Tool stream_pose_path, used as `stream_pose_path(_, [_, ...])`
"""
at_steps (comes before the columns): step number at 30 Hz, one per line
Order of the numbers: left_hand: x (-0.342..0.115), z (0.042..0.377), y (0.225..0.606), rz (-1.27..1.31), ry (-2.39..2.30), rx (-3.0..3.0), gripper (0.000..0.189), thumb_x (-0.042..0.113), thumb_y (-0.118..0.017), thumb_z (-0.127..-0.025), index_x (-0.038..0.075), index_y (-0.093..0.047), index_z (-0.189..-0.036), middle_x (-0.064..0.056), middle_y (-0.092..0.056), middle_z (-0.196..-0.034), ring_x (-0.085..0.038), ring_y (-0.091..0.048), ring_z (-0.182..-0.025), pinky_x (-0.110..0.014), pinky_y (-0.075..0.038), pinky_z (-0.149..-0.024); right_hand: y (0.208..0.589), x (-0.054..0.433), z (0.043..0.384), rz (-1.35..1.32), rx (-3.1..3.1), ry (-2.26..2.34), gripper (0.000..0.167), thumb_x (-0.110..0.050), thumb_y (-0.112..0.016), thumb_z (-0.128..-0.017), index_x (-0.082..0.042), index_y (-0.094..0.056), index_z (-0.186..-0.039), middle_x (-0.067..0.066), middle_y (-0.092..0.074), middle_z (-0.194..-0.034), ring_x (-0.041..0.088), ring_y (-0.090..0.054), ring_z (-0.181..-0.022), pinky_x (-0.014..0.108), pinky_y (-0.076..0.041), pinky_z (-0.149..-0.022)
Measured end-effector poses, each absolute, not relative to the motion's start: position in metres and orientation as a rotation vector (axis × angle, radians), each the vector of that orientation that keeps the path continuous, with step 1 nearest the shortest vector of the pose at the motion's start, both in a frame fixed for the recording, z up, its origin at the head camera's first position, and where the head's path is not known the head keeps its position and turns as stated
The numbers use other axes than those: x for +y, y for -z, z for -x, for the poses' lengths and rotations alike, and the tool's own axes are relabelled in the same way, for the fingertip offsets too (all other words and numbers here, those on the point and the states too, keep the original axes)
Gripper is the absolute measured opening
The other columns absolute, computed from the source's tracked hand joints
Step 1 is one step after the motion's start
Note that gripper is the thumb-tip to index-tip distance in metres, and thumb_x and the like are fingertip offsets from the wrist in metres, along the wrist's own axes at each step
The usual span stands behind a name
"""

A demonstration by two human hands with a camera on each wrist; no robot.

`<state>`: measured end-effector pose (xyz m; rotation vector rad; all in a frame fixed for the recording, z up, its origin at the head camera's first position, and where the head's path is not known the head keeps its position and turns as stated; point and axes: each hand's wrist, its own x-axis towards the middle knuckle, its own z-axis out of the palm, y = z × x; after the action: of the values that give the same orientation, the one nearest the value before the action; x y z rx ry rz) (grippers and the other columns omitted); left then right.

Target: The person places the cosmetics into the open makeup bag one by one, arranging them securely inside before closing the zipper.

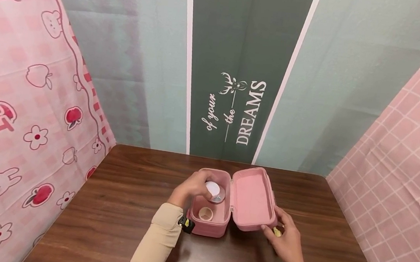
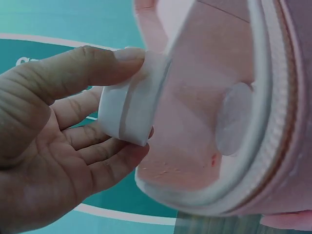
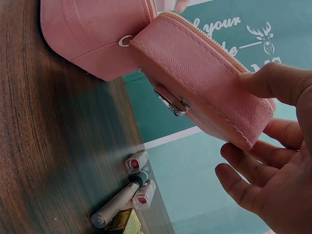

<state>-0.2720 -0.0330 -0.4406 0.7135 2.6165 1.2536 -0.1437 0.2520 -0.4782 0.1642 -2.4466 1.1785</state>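
A pink zippered cosmetic case (image 1: 209,230) stands on the table with its lid (image 1: 250,199) swung open to the right. My left hand (image 1: 196,185) reaches over the case and pinches a small white round jar (image 2: 129,105) between thumb and fingers, right at the opening. Inside the case lie a cream round container (image 1: 205,214) near the front and a shiny round item (image 1: 219,198) partly hidden under the jar. At the lid's outer corner my right hand (image 1: 287,235) grips the edge, thumb on the near side and fingers behind it.
On the wooden table (image 1: 116,219), beyond the lid, lie a lipstick (image 3: 136,161), another clear-cased lipstick (image 3: 144,195), a slim tube (image 3: 117,204) and a gold box (image 3: 126,223). Printed cloths hang behind the table and along both sides.
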Motion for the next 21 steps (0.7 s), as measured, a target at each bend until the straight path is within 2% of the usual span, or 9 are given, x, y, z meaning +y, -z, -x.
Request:
stream_pose_path(3, [-0.028, 0.275, 0.443, -0.724, -1.227, 2.597, 0.056, -0.007, -0.081, -0.051, -0.005, -0.062, -0.105, -0.009, -0.063, -0.095, -0.018, -0.054, -0.082, -0.028, -0.046, -0.074, 0.478, 0.251, 0.144, -0.158, -2.447, -1.182, 0.062, 0.001, -0.079, -0.068, 0.008, -0.051, -0.123, 0.022, -0.052, -0.120, 0.032, -0.057, -0.095, 0.047, -0.050, -0.074])
stream_pose_path(6, [-0.025, 0.278, 0.445, -0.732, -1.199, 2.580, 0.060, -0.008, -0.081, -0.050, -0.008, -0.061, -0.107, -0.014, -0.064, -0.100, -0.020, -0.057, -0.088, -0.029, -0.047, -0.079, 0.477, 0.251, 0.144, -0.153, -2.448, -1.187, 0.062, 0.001, -0.079, -0.068, 0.008, -0.051, -0.123, 0.022, -0.052, -0.120, 0.032, -0.056, -0.096, 0.046, -0.050, -0.074])
stream_pose_path(11, [-0.019, 0.282, 0.446, -0.721, -1.095, 2.576, 0.062, -0.006, -0.081, -0.052, -0.005, -0.061, -0.111, -0.015, -0.064, -0.106, -0.022, -0.058, -0.098, -0.029, -0.045, -0.084, 0.478, 0.250, 0.144, -0.159, -2.449, -1.184, 0.062, 0.001, -0.079, -0.069, 0.009, -0.051, -0.124, 0.022, -0.052, -0.120, 0.033, -0.057, -0.095, 0.044, -0.050, -0.074])
stream_pose_path(17, [-0.011, 0.287, 0.447, -0.699, -0.924, 2.568, 0.063, -0.001, -0.083, -0.055, 0.000, -0.062, -0.114, -0.010, -0.064, -0.108, -0.017, -0.057, -0.086, -0.025, -0.047, -0.072, 0.478, 0.250, 0.144, -0.165, -2.450, -1.140, 0.063, 0.002, -0.079, -0.067, 0.009, -0.051, -0.123, 0.022, -0.053, -0.119, 0.030, -0.058, -0.091, 0.044, -0.051, -0.072])
stream_pose_path(21, [-0.005, 0.289, 0.445, -0.697, -0.841, 2.554, 0.061, 0.000, -0.084, -0.055, 0.001, -0.063, -0.112, -0.005, -0.064, -0.097, -0.016, -0.052, -0.075, -0.024, -0.046, -0.062, 0.476, 0.250, 0.144, -0.177, -2.449, -1.137, 0.062, 0.002, -0.079, -0.068, 0.009, -0.051, -0.123, 0.022, -0.053, -0.119, 0.031, -0.057, -0.091, 0.044, -0.051, -0.072])
